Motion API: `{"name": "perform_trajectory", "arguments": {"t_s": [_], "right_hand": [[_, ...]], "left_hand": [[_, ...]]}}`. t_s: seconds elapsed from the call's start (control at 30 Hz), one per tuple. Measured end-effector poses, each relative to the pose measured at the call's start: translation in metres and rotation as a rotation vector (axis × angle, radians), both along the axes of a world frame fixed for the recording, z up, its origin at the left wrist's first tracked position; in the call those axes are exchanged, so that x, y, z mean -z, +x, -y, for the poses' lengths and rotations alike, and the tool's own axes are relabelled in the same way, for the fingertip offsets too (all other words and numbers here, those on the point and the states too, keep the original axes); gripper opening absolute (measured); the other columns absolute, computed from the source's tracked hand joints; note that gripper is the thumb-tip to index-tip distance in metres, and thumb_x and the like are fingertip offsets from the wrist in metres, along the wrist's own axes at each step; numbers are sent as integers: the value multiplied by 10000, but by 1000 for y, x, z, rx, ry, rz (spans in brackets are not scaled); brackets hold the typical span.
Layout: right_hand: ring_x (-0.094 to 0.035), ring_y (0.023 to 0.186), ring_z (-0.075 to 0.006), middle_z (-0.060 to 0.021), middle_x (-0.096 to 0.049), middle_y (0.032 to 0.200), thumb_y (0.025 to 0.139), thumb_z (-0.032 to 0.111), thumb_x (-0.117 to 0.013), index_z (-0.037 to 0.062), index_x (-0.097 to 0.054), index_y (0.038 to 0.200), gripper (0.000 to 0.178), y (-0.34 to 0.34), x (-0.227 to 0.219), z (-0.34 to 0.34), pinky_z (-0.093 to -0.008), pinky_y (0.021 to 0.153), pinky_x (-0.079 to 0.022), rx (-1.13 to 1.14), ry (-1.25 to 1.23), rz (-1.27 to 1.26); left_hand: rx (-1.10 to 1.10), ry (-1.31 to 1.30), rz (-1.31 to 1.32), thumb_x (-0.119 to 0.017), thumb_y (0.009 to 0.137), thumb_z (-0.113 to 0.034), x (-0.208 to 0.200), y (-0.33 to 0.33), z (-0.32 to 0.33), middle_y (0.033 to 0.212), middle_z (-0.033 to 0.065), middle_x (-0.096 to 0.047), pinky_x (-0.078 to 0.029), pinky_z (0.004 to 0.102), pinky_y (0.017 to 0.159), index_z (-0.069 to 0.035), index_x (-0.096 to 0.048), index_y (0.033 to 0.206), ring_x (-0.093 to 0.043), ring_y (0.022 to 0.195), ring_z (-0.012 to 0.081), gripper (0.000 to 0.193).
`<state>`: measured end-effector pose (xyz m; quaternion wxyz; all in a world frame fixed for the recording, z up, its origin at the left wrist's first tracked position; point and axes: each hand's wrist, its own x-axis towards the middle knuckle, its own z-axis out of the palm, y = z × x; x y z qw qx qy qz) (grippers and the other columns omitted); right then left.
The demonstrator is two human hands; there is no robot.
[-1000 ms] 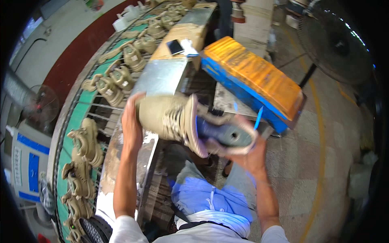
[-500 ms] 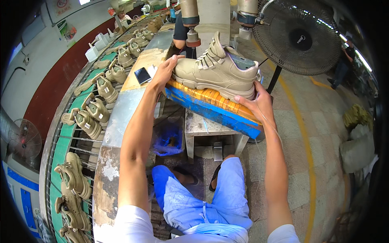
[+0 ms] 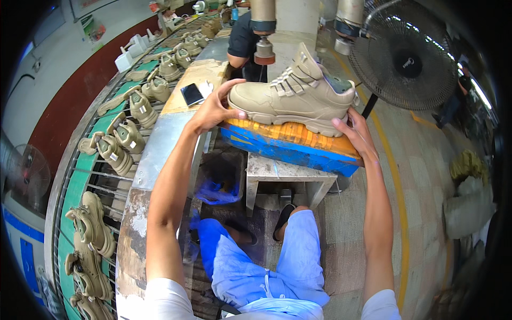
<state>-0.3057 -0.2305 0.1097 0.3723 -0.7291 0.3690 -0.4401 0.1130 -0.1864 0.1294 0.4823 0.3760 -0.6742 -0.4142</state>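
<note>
Likely light, firm-soled shoe (image 3: 290,98): our left hand (image 3: 216,109) cups its nine-o'clock toe (image 3: 248,98), our right hand (image 3: 359,134) its three-o'clock heel (image 3: 337,108).

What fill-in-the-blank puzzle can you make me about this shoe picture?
1. The right grip is at the heel of the beige shoe, and the left grip is at its ____ (toe or heel).
2. The block under the shoe has an orange top, but its long side is coloured ____.
3. The phone is on the shoe's ____ in the picture (left or right).
4. The round, black-caged machine is a ____.

Missing words: toe; blue; left; fan.
</note>
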Motion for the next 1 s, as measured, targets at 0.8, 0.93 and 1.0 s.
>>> {"name": "perform_trajectory", "arguments": {"t_s": [0.8, 0.93, 1.0], "right_hand": [[-682, 1103, -256, -177, -708, 1264, 1140, 325, -381, 15, -371, 1611, 564, -36, 41, -50, -380, 1037, -489, 309, -133, 295], [-628, 877, -130, -51, -685, 1009, 1105, 253, -418, 18, -588, 1470, 466, -81, 155, -89, -292, 841, -514, 488, 266, 408], [-597, 871, -112, -15, -656, 987, 1076, 213, -454, 3, -630, 1422, 441, -68, 196, -103, -265, 841, -492, 528, 483, 438]], "left_hand": [[-301, -93, -21, -810, 958, -212, 18, -20, -59, 1410, 139, -648, -454, 334, 1126, 4, -513, 1541, -607, 1287, 210, 689], [-620, -290, -52, -824, 956, -261, 40, -101, -110, 1186, 81, -694, -532, 232, 730, -4, -542, 1498, -648, 882, 90, 663], [-803, -393, 245, -803, 944, -212, 53, -122, -137, 1232, 131, -662, -507, 289, 752, 21, -542, 1483, -587, 895, 153, 643]]}}
